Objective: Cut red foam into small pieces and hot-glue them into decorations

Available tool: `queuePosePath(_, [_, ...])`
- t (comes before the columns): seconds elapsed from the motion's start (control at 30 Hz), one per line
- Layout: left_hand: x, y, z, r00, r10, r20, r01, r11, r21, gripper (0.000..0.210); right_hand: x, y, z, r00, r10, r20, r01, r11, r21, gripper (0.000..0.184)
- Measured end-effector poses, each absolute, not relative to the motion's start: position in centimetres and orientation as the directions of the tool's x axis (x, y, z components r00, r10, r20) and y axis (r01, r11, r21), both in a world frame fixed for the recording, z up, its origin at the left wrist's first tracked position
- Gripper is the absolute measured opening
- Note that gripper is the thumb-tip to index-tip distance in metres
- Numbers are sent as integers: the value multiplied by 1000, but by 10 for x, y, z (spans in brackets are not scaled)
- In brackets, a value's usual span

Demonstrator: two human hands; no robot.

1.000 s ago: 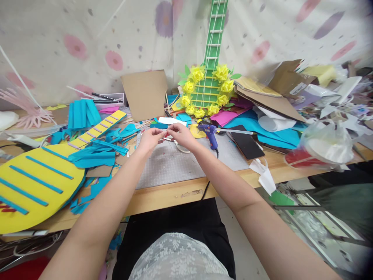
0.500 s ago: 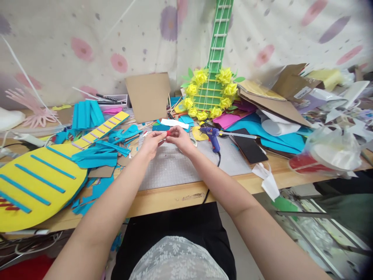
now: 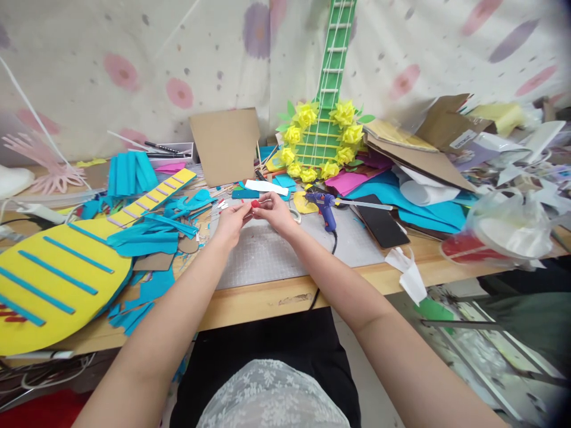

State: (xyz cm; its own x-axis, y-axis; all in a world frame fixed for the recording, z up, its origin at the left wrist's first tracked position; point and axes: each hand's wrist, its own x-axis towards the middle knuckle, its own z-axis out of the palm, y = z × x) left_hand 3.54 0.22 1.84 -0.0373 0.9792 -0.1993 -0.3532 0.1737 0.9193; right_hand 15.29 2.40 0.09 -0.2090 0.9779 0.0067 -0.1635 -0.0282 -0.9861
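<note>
A small red piece (image 3: 254, 204), too small to make out its kind, is pinched between my two hands above the grey cutting mat (image 3: 263, 255). My left hand (image 3: 234, 221) grips it from the left with closed fingertips. From the other side my right hand (image 3: 275, 213) holds it, thumb and fingers bent together. Just beyond the hands lie a white strip (image 3: 266, 188) and a blue strip (image 3: 245, 194). A blue glue gun (image 3: 326, 213) with a clear glue stick rests to the right of my right hand.
A yellow guitar-shaped craft (image 3: 66, 273) covers the left, among blue paper scraps (image 3: 149, 244). A green guitar craft with yellow flowers (image 3: 317, 142) leans at the back. To the right are a black phone (image 3: 382, 221), piled paper and cardboard (image 3: 419, 159), and a bagged red cup (image 3: 473, 248).
The red piece has turned slightly and shows more between my fingertips. Both hands stay in nearly the same place, and the view has shifted a little.
</note>
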Motion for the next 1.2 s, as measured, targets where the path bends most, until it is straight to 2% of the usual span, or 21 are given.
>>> queuePosePath(0.13, [40,3,16,-119,975,-186,-354,133,926,14,153,23,3,-218,976,-2,-165,-39,-985,31])
queuePosePath(0.47, [41,5,14,-195,960,-199,-356,120,927,16,157,19,7,-263,965,8,-150,-33,-988,39])
queuePosePath(0.7, [43,6,18,-175,952,-250,-397,165,903,16,156,19,7,-264,964,13,-136,-24,-990,32])
queuePosePath(0.83, [41,7,16,-150,950,-275,-395,198,897,21,156,20,5,-250,968,6,-124,-26,-992,36])
queuePosePath(1.03, [39,9,10,-170,956,-239,-388,158,908,22,153,20,4,-208,978,4,-151,-28,-988,36])
queuePosePath(1.2, [42,8,10,-209,944,-255,-388,160,908,25,150,21,3,-177,984,-22,-108,-42,-993,35])
